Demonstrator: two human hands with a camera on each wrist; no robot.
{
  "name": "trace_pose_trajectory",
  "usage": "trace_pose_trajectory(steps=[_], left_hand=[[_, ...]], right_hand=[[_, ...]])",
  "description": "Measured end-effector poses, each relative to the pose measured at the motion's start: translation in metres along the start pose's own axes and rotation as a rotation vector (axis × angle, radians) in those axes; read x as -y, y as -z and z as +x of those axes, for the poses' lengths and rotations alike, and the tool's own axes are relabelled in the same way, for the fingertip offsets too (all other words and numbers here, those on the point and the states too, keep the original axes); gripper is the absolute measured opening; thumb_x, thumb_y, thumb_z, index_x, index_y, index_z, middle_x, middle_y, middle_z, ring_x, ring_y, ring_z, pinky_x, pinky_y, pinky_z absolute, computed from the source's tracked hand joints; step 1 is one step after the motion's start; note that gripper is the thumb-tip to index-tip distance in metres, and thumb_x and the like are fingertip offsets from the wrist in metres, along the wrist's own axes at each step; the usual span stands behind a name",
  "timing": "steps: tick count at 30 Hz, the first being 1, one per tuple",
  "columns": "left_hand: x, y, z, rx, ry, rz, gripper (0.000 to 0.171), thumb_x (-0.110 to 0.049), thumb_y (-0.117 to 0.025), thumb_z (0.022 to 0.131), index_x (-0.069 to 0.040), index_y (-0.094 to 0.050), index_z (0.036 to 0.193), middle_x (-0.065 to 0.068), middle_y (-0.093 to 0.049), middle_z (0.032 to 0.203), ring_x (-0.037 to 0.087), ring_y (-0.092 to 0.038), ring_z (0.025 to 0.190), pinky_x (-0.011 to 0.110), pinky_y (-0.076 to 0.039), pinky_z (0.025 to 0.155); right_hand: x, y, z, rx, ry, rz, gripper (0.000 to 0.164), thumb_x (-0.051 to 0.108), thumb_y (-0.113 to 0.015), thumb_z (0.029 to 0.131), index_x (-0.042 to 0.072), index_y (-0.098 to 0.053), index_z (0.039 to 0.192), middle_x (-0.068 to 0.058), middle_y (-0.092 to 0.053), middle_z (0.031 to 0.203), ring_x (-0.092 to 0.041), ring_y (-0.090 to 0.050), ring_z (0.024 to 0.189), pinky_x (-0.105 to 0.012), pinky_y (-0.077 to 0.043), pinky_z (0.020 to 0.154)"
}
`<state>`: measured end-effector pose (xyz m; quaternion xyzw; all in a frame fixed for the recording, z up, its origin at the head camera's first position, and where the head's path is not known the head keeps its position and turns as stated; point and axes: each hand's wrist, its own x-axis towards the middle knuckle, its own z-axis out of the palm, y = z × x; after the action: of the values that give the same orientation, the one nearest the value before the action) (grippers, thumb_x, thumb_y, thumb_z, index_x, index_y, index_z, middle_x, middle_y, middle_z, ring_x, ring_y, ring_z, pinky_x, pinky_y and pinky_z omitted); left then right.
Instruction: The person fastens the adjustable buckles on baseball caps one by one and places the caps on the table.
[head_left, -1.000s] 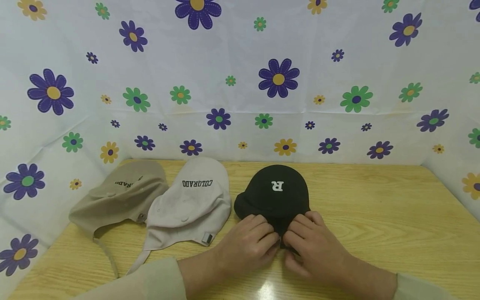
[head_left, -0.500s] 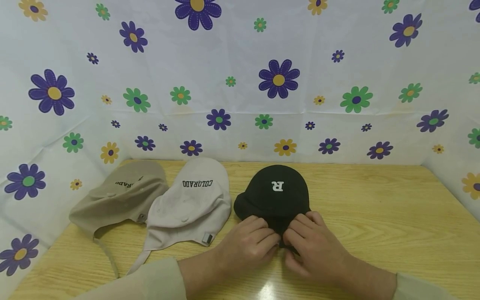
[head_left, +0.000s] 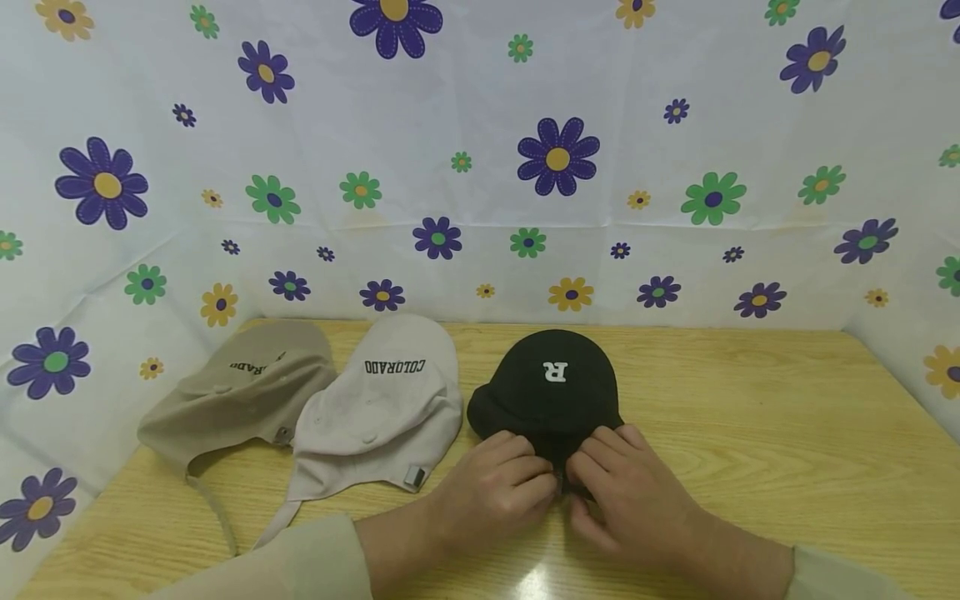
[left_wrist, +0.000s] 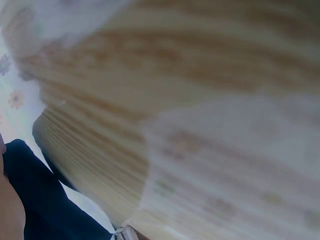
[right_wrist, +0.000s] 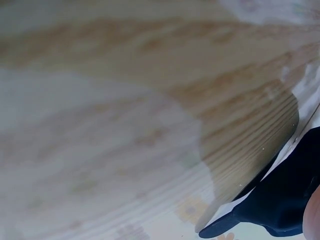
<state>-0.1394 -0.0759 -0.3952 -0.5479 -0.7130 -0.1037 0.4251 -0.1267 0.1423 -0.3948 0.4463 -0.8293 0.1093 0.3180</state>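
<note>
A black baseball cap (head_left: pixel 558 400) with a white letter R rests on the table, its crown toward the back and its lettering upside down from here. My left hand (head_left: pixel 498 483) grips its near edge on the left with curled fingers. Close beside it, my right hand (head_left: pixel 630 492) pinches the near edge on the right. Dark material shows in the narrow gap between both hands; the fingertips are mostly hidden. In the left wrist view, black fabric (left_wrist: pixel 45 195) lies beside part of the hand. The right wrist view shows black cap fabric (right_wrist: pixel 280 205) next to a finger.
Left of the black cap lies a light grey cap (head_left: pixel 390 400) lettered COLORADO, with a metal buckle at its strap. It overlaps a tan cap (head_left: pixel 247 383) farther left, whose strap trails forward. The wooden table (head_left: pixel 750 417) meets a flower-printed cloth (head_left: pixel 480 108) at the back and sides.
Both hands stay at the black cap's near edge. The fingers of the right hand shift slightly, and the dark material between the hands changes shape a little.
</note>
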Motion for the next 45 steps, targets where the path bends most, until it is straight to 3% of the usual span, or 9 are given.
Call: trace_pose_trajectory(steps=[6, 13, 17, 26, 36, 45], left_hand=[[0.0000, -0.0009, -0.0005, -0.020, -0.016, -0.005, 0.009, -0.010, -0.078, 0.077, -0.013, -0.071, 0.082, -0.004, -0.070, 0.084, 0.011, -0.061, 0.077, 0.022, -0.047, 0.071], [-0.0001, -0.0011, -0.0014, -0.011, -0.020, -0.020, 0.009, -0.011, -0.078, 0.078, -0.014, -0.070, 0.082, -0.004, -0.069, 0.083, 0.011, -0.059, 0.077, 0.021, -0.046, 0.070], [0.0000, -0.0015, -0.0014, -0.010, -0.030, -0.024, 0.008, -0.011, -0.077, 0.079, -0.014, -0.070, 0.082, -0.004, -0.068, 0.083, 0.010, -0.058, 0.077, 0.020, -0.047, 0.071], [-0.0003, -0.0014, -0.0010, 0.004, -0.051, -0.042, 0.008, -0.009, -0.075, 0.081, -0.013, -0.069, 0.084, -0.005, -0.067, 0.084, 0.010, -0.058, 0.078, 0.020, -0.047, 0.071], [-0.0006, -0.0023, -0.0013, -0.003, -0.058, -0.046, 0.010, -0.006, -0.074, 0.079, -0.012, -0.066, 0.081, -0.004, -0.066, 0.083, 0.010, -0.058, 0.078, 0.020, -0.047, 0.071], [0.0008, -0.0012, -0.0008, -0.008, -0.065, -0.047, 0.015, -0.006, -0.075, 0.077, -0.012, -0.062, 0.076, -0.002, -0.067, 0.083, 0.011, -0.058, 0.076, 0.020, -0.047, 0.071]], right_hand=[[0.0001, -0.0009, -0.0007, -0.013, 0.005, 0.002, 0.014, 0.027, -0.056, 0.083, 0.016, -0.059, 0.091, 0.008, -0.053, 0.083, -0.012, -0.045, 0.078, -0.028, -0.031, 0.072], [0.0014, -0.0007, 0.0003, 0.008, -0.022, 0.013, 0.040, 0.043, -0.040, 0.100, 0.012, -0.065, 0.101, 0.004, -0.057, 0.090, -0.013, -0.046, 0.080, -0.027, -0.035, 0.069], [0.0019, 0.0005, 0.0005, 0.047, -0.036, 0.024, 0.045, 0.045, -0.037, 0.102, 0.013, -0.068, 0.101, 0.003, -0.056, 0.093, -0.013, -0.046, 0.083, -0.027, -0.038, 0.070], [0.0015, 0.0016, 0.0000, 0.086, -0.001, 0.052, 0.027, 0.036, -0.047, 0.102, 0.015, -0.064, 0.100, 0.005, -0.054, 0.094, -0.012, -0.043, 0.085, -0.026, -0.036, 0.073], [0.0024, -0.0005, -0.0008, 0.114, -0.002, 0.060, 0.029, 0.036, -0.040, 0.105, 0.017, -0.061, 0.103, 0.006, -0.051, 0.096, -0.011, -0.041, 0.087, -0.023, -0.032, 0.072], [0.0018, -0.0036, -0.0003, 0.045, 0.034, 0.050, 0.036, 0.038, -0.034, 0.107, 0.015, -0.061, 0.103, 0.006, -0.051, 0.096, -0.011, -0.040, 0.086, -0.022, -0.030, 0.070]])
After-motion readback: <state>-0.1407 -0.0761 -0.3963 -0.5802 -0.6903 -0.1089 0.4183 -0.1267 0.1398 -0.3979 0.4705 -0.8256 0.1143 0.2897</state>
